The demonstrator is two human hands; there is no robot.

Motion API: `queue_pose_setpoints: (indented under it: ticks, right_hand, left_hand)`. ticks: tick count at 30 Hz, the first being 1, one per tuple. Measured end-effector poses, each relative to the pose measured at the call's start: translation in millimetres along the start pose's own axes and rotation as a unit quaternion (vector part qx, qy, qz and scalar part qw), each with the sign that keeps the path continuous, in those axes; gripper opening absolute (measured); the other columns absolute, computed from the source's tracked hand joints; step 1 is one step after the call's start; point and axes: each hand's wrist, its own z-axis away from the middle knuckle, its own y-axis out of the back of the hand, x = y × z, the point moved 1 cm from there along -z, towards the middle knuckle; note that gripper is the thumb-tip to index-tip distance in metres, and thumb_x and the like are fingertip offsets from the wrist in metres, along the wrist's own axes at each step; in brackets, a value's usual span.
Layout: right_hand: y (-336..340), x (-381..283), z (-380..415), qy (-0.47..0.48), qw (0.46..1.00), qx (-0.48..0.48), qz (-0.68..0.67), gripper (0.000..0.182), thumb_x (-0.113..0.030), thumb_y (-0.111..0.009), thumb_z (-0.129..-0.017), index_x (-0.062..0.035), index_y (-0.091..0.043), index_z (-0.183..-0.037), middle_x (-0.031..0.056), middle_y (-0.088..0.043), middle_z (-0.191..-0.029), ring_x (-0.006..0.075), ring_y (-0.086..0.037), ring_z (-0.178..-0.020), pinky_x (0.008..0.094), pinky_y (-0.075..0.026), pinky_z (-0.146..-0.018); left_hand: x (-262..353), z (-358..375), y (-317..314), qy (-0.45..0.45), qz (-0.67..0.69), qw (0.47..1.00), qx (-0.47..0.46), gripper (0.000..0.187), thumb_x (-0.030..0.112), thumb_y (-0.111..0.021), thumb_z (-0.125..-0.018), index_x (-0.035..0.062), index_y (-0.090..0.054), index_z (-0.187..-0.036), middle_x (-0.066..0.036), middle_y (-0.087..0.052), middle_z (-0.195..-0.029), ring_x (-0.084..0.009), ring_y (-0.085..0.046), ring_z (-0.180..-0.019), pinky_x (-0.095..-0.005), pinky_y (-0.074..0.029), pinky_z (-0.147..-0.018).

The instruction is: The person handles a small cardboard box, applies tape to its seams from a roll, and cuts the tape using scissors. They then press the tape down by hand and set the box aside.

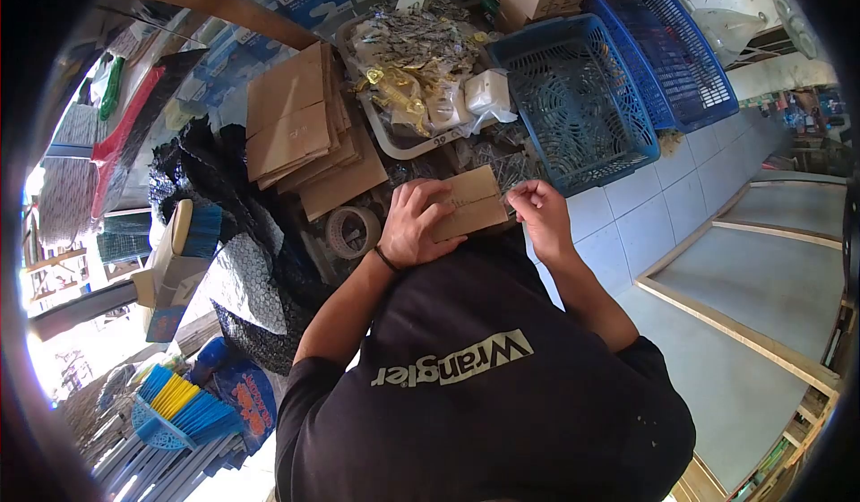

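Observation:
A small folded piece of brown cardboard lies in front of my chest. My left hand grips its left end, fingers over the top and thumb along the near edge. Just off its right end, my right hand has thumb and fingertips pinched together; whatever they hold is too small to make out. A roll of tape rests left of my left hand. Beyond the cardboard are small clear plastic packets.
Flat cardboard pieces are stacked at the left. A tray heaped with small packets stands behind. Farther right are a teal basket and a blue basket. Black bubble wrap hangs at the left.

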Motion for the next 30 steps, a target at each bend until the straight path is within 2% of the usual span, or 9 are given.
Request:
queue_pose_setpoints:
  ticks: [5,11,17,20,23,26,30]
  right_hand:
    - [-0.2,3.1,-3.6,0.067,0.996,0.002,0.051,0.014,-0.006,-0.07,-0.082,-0.0015,-0.059,-0.09,0.0014,-0.062,-0.08,0.0076,-0.058,-0.073,0.0226,-0.047,-0.069]
    - [-2.2,-0.5,-4.3,0.062,0.997,-0.008,0.039,0.014,-0.008,-0.07,-0.083,-0.0005,-0.06,-0.089,0.0025,-0.063,-0.081,0.0085,-0.059,-0.074,0.0228,-0.047,-0.07]
    - [-9.0,-2.9,0.8,0.004,0.998,0.054,0.04,0.015,-0.011,-0.071,-0.084,0.001,-0.063,-0.086,0.0047,-0.066,-0.082,0.0087,-0.06,-0.075,0.0226,-0.047,-0.069]
    - [-12.6,-3.1,2.7,0.018,0.992,0.084,0.087,0.017,-0.013,-0.072,-0.083,0.0014,-0.063,-0.084,0.0057,-0.067,-0.079,0.0091,-0.061,-0.073,0.0234,-0.047,-0.068]
    - [-18.0,-3.4,5.8,0.083,0.985,0.108,0.108,0.016,-0.012,-0.073,-0.082,0.0009,-0.063,-0.084,0.0036,-0.065,-0.076,0.0072,-0.057,-0.068,0.0214,-0.045,-0.063]
    - [-18.8,-3.8,5.8,0.092,0.977,0.113,0.153,0.017,-0.011,-0.074,-0.082,0.0018,-0.063,-0.083,0.004,-0.065,-0.076,0.0074,-0.058,-0.069,0.0224,-0.047,-0.065]
    - [-20.4,-4.0,6.5,0.1,0.977,0.118,0.145,0.016,-0.01,-0.074,-0.082,0.0017,-0.063,-0.083,0.0039,-0.065,-0.075,0.0072,-0.058,-0.067,0.0222,-0.047,-0.063]
  left_hand:
    - [-0.5,0.5,-0.7,-0.003,-0.001,1.0,0.001,0.058,0.022,-0.087,-0.052,0.0103,-0.057,-0.1,-0.012,-0.051,-0.121,-0.0348,-0.05,-0.108,-0.0478,-0.042,-0.09]
    - [0.1,0.0,-0.4,-0.001,-0.002,1.0,0.003,0.057,0.023,-0.087,-0.052,0.0101,-0.057,-0.099,-0.012,-0.051,-0.121,-0.0347,-0.05,-0.108,-0.0474,-0.043,-0.091]
    - [-1.1,0.6,-1.6,-0.003,0.0,1.0,0.006,0.057,0.023,-0.087,-0.052,0.01,-0.057,-0.1,-0.012,-0.052,-0.12,-0.0348,-0.05,-0.108,-0.0473,-0.043,-0.091]
    - [-0.4,0.2,-0.7,-0.003,-0.003,1.0,0.003,0.057,0.023,-0.087,-0.052,0.0098,-0.057,-0.1,-0.012,-0.052,-0.12,-0.0348,-0.05,-0.108,-0.0474,-0.043,-0.091]
    - [-0.6,-0.1,-1.0,-0.003,-0.001,1.0,0.002,0.057,0.023,-0.087,-0.052,0.0097,-0.057,-0.1,-0.012,-0.052,-0.12,-0.0349,-0.05,-0.108,-0.0474,-0.042,-0.091]
    - [-0.8,0.2,-0.8,-0.004,-0.007,1.0,0.0,0.057,0.023,-0.087,-0.053,0.0096,-0.057,-0.1,-0.012,-0.052,-0.12,-0.035,-0.05,-0.108,-0.0474,-0.042,-0.091]
    - [-1.3,0.0,-0.7,-0.005,-0.012,1.0,-0.002,0.057,0.024,-0.087,-0.053,0.0096,-0.057,-0.099,-0.012,-0.052,-0.12,-0.0349,-0.05,-0.108,-0.0474,-0.042,-0.091]
